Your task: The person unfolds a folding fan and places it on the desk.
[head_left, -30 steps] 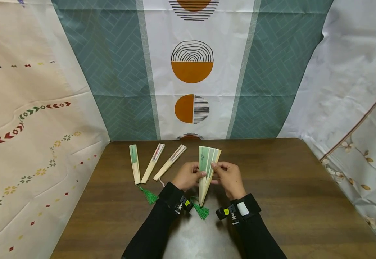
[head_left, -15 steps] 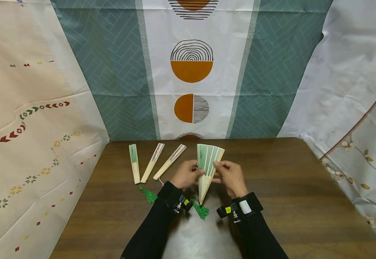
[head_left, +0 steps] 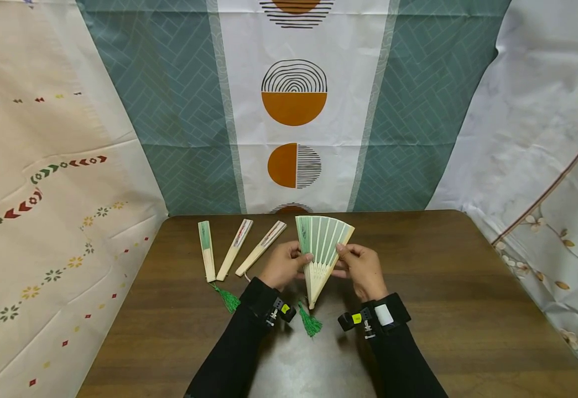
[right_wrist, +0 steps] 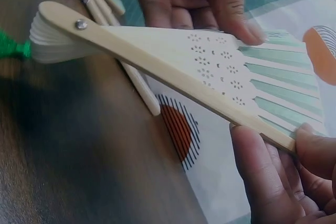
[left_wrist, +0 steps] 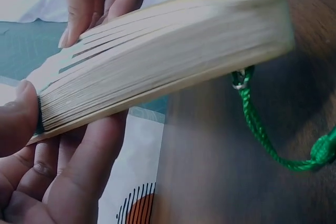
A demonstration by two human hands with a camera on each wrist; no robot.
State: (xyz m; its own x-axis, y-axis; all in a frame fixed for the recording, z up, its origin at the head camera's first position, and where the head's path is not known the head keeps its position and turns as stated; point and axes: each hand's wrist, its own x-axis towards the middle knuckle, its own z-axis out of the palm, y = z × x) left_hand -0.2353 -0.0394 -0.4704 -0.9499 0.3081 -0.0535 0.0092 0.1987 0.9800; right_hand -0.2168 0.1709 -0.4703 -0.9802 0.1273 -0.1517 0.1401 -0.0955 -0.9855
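A folding fan (head_left: 322, 243) of pale green paper on light ribs is partly spread between my hands, its pivot end pointing toward me. My left hand (head_left: 281, 264) pinches its left edge, thumb on top and fingers beneath. On the other side my right hand (head_left: 362, 271) grips the right outer rib between thumb and fingers. Small flower-shaped holes pattern the ribs in the right wrist view, where a metal rivet (right_wrist: 80, 24) shows at the pivot. From the pivot end a green tassel (head_left: 310, 320) hangs on a cord (left_wrist: 257, 124).
Three folded fans lie at the back left of the brown table (head_left: 458, 309): a green-topped fan (head_left: 207, 251), a middle fan (head_left: 235, 250) and a slanted fan (head_left: 261, 249). Another green tassel (head_left: 230, 300) lies below the first. Patterned cloth (head_left: 189, 110) hangs behind the table.
The held fan has spread wider, from a narrow wedge to a broader one. My right hand has moved a little right, my left hand slightly left. The folded fans stay put.
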